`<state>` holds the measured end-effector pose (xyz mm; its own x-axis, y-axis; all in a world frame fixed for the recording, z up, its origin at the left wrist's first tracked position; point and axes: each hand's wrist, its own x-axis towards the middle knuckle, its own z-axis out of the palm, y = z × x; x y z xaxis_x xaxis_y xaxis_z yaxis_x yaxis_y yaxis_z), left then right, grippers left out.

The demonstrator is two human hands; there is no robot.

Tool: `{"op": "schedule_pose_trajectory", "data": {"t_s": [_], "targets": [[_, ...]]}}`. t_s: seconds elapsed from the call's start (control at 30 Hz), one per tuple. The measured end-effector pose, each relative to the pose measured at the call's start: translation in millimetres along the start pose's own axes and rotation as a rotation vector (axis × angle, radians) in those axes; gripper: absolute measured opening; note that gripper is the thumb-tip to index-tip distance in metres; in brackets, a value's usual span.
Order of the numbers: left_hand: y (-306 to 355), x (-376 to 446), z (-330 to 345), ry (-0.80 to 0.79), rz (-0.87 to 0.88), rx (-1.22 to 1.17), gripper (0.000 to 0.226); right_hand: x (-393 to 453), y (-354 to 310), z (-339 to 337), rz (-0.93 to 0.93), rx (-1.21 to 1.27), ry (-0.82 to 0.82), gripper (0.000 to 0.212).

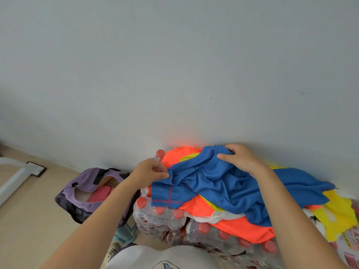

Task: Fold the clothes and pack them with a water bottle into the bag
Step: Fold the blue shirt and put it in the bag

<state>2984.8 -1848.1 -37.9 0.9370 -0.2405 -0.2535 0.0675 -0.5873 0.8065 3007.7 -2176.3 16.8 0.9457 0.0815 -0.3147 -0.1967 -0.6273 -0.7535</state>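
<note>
Blue shirt (229, 183) lay rumpled on top of the clothes pile, about 5 o'clock from frame centre. Left hand (149, 172) pinched a fold of its edge at the 9 o'clock side of the garment, thumb and fingertips closed on the cloth. Right hand (242, 158) gripped bunched fabric at the shirt's 12 o'clock edge, fingers curled over it.

Beneath the blue: an orange garment (242, 228) and a yellow one (338, 212), both unfolded, spread across shrink-wrapped packs of water bottles (161, 216) with red caps. The packs served as the work surface, pushed up against the white wall (174, 65).

Purple bag (85, 193) sat on the floor at 9 o'clock of the pile, mouth open, something pink (99, 194) already inside. Could not tell what it was.

Judgement: folding stage, early on. The blue shirt was being taken up or straightened; no crease made yet. Two more garments waited, and no loose bottle was out of the wrap.

Next move likely calls for lifting and shaking the shirt flat, then finding the shoulders or side seams to fold along. Surface is lumpy, so the cloth may need smoothing.
</note>
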Motion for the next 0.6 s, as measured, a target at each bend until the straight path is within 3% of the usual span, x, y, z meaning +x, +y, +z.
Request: {"op": "schedule_pose_trajectory", "data": {"t_s": [0.07,0.2,0.3,0.37,0.5,0.6], "targets": [[7,2,1,0.059,0.038,-0.002,0.018,0,-3,-1,-0.006,0.008,-0.025,0.017],[24,3,-11,0.37,-0.007,-0.439,0.016,2,-1,-4,0.021,-0.037,-0.08,0.022],[27,6,-22,0.497,-0.077,-0.398,0.016,6,-2,-4,0.049,-0.125,-0.157,0.024],[23,7,-23,0.496,-0.123,-0.314,0.015,8,-4,-5,0.061,-0.243,-0.219,0.021],[2,5,-17,0.347,-0.285,-0.156,0.029,12,-4,-2,0.078,-0.307,-0.247,0.043],[-15,-8,-7,0.193,-0.316,-0.031,0.044,16,-2,10,0.021,-0.191,-0.175,0.027]]}}
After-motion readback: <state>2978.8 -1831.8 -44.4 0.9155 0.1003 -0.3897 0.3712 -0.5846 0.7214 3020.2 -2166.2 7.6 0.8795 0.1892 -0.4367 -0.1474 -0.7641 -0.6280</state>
